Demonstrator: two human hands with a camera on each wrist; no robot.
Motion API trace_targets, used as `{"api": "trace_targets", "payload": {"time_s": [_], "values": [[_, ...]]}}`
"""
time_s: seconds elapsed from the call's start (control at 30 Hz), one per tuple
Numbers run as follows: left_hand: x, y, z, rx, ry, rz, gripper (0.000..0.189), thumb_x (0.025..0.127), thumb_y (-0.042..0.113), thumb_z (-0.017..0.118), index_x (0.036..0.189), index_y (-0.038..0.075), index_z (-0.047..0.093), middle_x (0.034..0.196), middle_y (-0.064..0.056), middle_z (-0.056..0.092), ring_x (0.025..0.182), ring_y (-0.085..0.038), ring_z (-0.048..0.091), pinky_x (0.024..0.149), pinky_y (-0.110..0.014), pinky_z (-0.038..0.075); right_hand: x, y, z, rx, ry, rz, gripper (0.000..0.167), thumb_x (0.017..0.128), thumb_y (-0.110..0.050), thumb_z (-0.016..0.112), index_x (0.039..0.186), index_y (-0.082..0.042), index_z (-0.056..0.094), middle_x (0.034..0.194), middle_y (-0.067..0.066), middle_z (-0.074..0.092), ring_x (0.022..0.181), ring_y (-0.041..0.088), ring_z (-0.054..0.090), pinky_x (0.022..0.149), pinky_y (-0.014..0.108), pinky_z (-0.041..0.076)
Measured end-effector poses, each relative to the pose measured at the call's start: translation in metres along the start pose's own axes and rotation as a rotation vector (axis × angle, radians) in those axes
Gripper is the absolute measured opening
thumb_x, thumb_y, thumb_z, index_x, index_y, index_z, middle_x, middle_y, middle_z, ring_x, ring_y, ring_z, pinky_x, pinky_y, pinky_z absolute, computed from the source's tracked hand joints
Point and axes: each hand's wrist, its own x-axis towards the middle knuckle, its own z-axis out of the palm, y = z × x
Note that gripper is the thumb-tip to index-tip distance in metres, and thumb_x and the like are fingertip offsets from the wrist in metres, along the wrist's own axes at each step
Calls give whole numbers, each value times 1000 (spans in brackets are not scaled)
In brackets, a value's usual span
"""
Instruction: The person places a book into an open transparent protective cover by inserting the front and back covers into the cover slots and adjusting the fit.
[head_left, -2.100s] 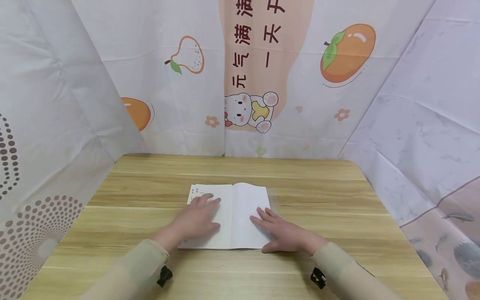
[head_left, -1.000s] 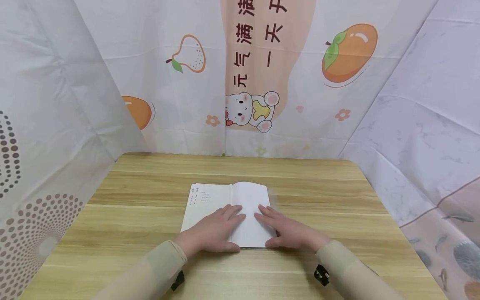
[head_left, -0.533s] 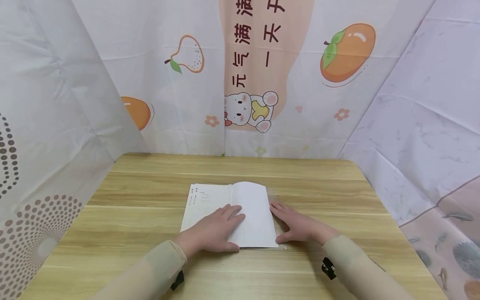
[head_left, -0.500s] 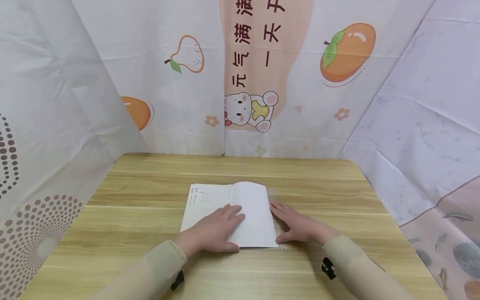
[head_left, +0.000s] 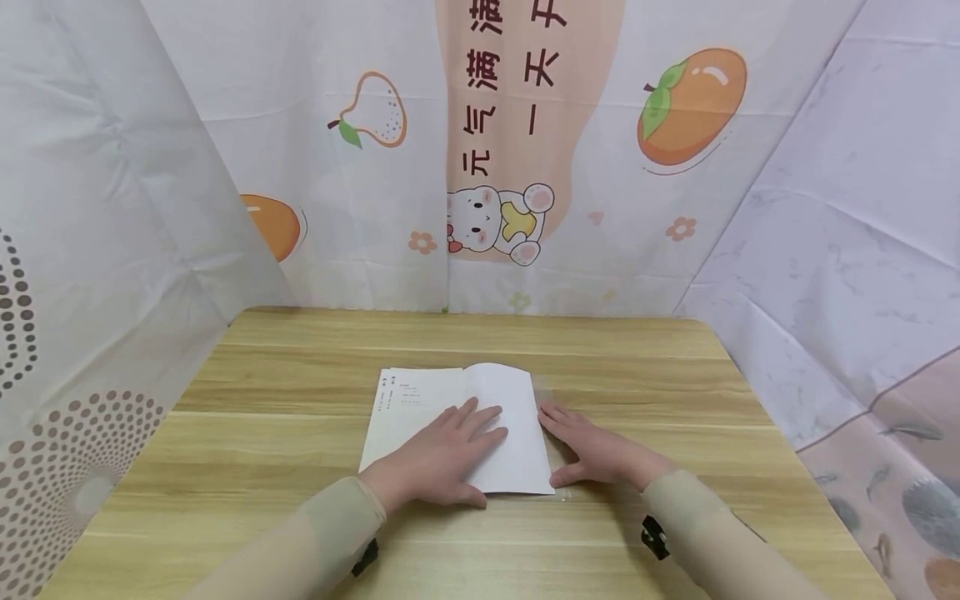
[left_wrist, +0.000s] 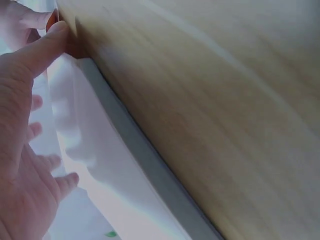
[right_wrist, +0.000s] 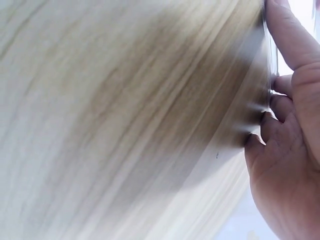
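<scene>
An open book [head_left: 517,467] lies flat on the table, small print on its left page and a blank white right page. My left hand [head_left: 442,454] rests across its middle, fingers spread over the fold and onto the blank page. At the book's right edge, my right hand [head_left: 600,446] touches the side with its fingertips and thumb. A clear plastic strip [head_left: 562,493] sticks out past that edge near the right thumb. The left wrist view shows the book's thick page block [left_wrist: 135,145] beside the left hand [left_wrist: 20,100]. In the right wrist view, the right hand's fingers meet the tabletop.
The wood-grain table [head_left: 300,375] extends around the book on all sides. A printed curtain [head_left: 300,150] hangs behind its far edge, with more cloth [head_left: 825,233] at the sides. Black wrist devices [head_left: 654,537] sit under the forearms.
My left hand moved from the left page rightward across the fold, and just now slid slightly farther with fingers spread. My right hand drew back from the right page to its outer edge.
</scene>
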Motion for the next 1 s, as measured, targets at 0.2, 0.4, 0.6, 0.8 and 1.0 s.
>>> {"api": "trace_targets", "payload": {"time_s": [0.2, 0.4, 0.6, 0.8, 1.0], "values": [[1, 1, 0, 32, 64, 76, 89, 90, 54, 70, 162, 19, 30, 169, -4, 23, 154, -39, 23, 121, -53, 29, -1, 2, 0, 11, 1, -16, 105, 87, -46, 78, 161, 1, 21, 168, 23, 14, 153, 47, 15, 119, 64, 22], [-2, 3, -5, 55, 156, 122, 89, 90, 41, 67, 163, 18, 23, 170, -4, 21, 153, -37, 27, 120, -53, 32, -2, 1, -1, 14, 14, -37, 104, 87, -46, 79, 161, 2, 23, 168, 25, 15, 153, 48, 15, 118, 65, 22], [-1, 4, -10, 85, 204, 141, 91, 88, 36, 65, 165, 22, 18, 171, -3, 15, 154, -36, 24, 121, -52, 30, -3, 2, -2, 12, 27, -69, 102, 87, -42, 81, 160, 3, 25, 167, 26, 18, 152, 50, 17, 117, 66, 24], [-2, 2, -18, 123, 242, 168, 87, 86, 33, 64, 163, 33, 24, 171, -3, 18, 152, -37, 28, 119, -54, 31, -3, 1, -3, 29, 12, -46, 100, 88, -43, 79, 159, 4, 26, 167, 25, 17, 153, 48, 15, 119, 65, 21], [-4, 0, -25, 155, 281, 189, 82, 85, 32, 63, 160, 36, 31, 171, -3, 17, 151, -38, 29, 118, -55, 32, -4, 0, -3, 31, -3, -23, 99, 90, -42, 78, 161, 1, 24, 169, 22, 14, 154, 46, 13, 120, 64, 20]]}}
